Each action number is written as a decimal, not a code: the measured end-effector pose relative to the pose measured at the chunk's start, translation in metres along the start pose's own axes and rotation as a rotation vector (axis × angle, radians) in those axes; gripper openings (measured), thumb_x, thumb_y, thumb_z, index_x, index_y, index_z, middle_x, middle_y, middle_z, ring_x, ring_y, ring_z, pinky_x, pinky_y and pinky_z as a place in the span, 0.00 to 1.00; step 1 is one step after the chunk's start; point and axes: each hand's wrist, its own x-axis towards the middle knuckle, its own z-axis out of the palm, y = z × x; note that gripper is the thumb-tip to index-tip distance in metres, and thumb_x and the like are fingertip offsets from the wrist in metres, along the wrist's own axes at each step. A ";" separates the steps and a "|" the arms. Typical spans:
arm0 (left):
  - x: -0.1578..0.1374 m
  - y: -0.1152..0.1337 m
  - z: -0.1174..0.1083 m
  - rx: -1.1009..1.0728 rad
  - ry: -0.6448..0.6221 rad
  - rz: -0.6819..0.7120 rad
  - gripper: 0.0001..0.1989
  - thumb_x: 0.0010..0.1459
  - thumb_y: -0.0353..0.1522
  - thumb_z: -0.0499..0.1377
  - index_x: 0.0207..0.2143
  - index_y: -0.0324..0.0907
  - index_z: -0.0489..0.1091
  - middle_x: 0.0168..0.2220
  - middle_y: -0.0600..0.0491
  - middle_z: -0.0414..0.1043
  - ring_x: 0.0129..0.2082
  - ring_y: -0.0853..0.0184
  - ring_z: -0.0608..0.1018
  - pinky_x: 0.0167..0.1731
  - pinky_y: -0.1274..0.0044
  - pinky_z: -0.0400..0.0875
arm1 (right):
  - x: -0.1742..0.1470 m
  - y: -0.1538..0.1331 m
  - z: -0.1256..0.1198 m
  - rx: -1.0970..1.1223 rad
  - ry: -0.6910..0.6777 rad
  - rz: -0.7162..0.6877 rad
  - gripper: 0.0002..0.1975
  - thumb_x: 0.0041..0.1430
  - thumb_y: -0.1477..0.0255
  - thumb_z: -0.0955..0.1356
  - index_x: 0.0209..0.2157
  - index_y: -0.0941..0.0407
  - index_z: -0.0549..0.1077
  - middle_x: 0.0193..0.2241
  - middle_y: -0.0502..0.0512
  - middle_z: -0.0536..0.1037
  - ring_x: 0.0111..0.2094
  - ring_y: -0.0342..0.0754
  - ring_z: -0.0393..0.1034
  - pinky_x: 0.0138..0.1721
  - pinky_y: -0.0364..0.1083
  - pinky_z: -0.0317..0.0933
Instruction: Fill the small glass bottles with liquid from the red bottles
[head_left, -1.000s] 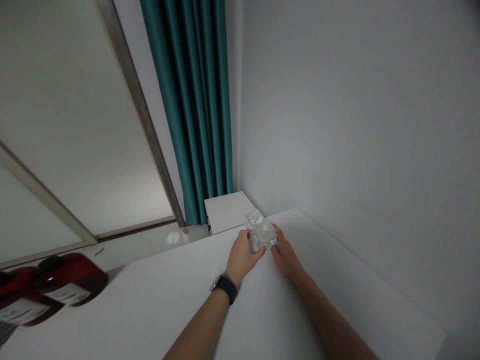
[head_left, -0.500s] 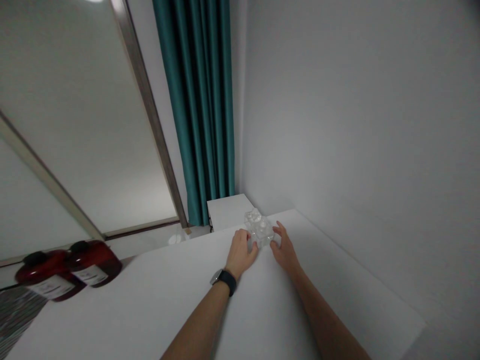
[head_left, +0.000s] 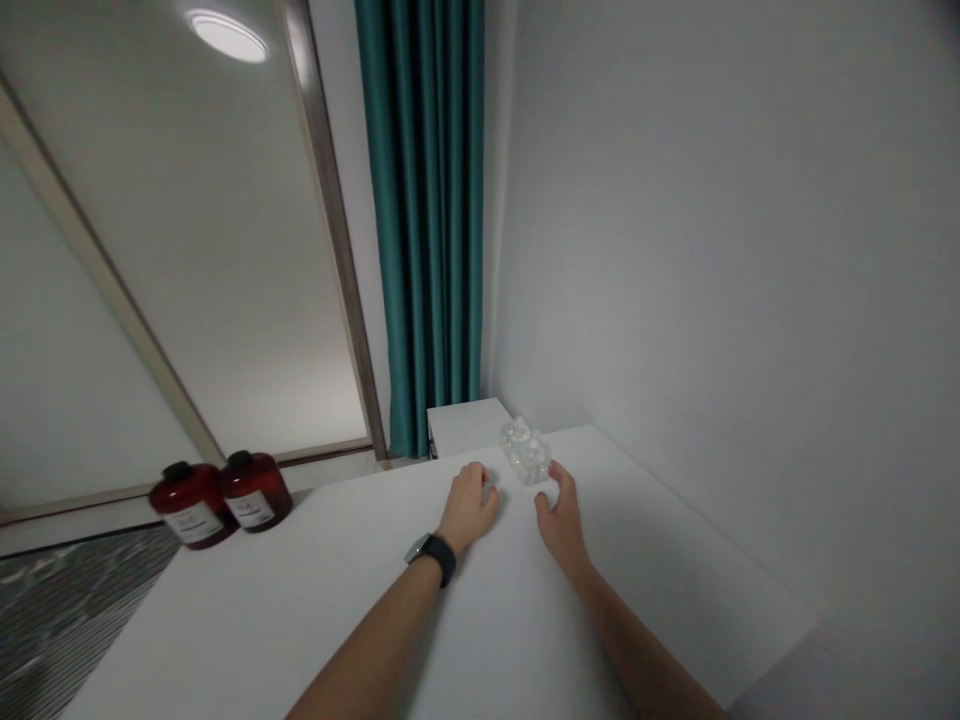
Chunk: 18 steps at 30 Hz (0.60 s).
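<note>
A clear, see-through container [head_left: 526, 452] with lumpy shapes in or on it rests near the far edge of the white table [head_left: 330, 590]; what it holds is too blurred to name. My left hand [head_left: 468, 506], with a dark-strapped watch [head_left: 435, 556] on the wrist, is to the left of it and apart from it. Its thumb and fingers are spread with nothing between them. My right hand [head_left: 561, 516] is at the container's near right corner, thumb and forefinger apart; whether a fingertip touches it I cannot tell.
Two dark red bottles [head_left: 193, 505] with black caps and white labels stand at the table's left edge. Beyond the far edge is a lower white cabinet [head_left: 469, 428]. A green curtain [head_left: 424, 250] hangs behind, and a grey wall [head_left: 712, 280] borders the right side.
My left hand has moved away from the container to the left, and my right hand has drawn slightly back. The camera view has shifted, bringing the bottles further into the picture.
</note>
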 end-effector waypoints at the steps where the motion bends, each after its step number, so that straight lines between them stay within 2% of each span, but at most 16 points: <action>1: -0.001 0.000 -0.007 0.010 0.000 -0.002 0.04 0.57 0.27 0.52 0.33 0.44 0.58 0.32 0.53 0.64 0.34 0.61 0.69 0.38 0.70 0.64 | -0.002 -0.008 0.002 0.013 -0.014 -0.012 0.28 0.54 0.76 0.62 0.59 0.57 0.61 0.53 0.65 0.69 0.57 0.58 0.64 0.61 0.63 0.56; 9: -0.024 0.001 -0.071 0.074 0.034 0.000 0.01 0.60 0.30 0.51 0.34 0.44 0.62 0.33 0.52 0.68 0.36 0.61 0.72 0.38 0.70 0.64 | -0.013 -0.078 0.036 0.136 -0.137 -0.119 0.25 0.55 0.78 0.62 0.56 0.55 0.64 0.51 0.61 0.71 0.55 0.55 0.66 0.60 0.60 0.58; 18: -0.095 -0.019 -0.145 0.132 0.082 -0.044 0.06 0.61 0.32 0.53 0.41 0.43 0.65 0.40 0.49 0.71 0.42 0.59 0.73 0.42 0.68 0.65 | -0.059 -0.134 0.077 0.251 -0.312 -0.189 0.22 0.55 0.78 0.62 0.52 0.54 0.68 0.47 0.59 0.73 0.51 0.54 0.70 0.55 0.57 0.64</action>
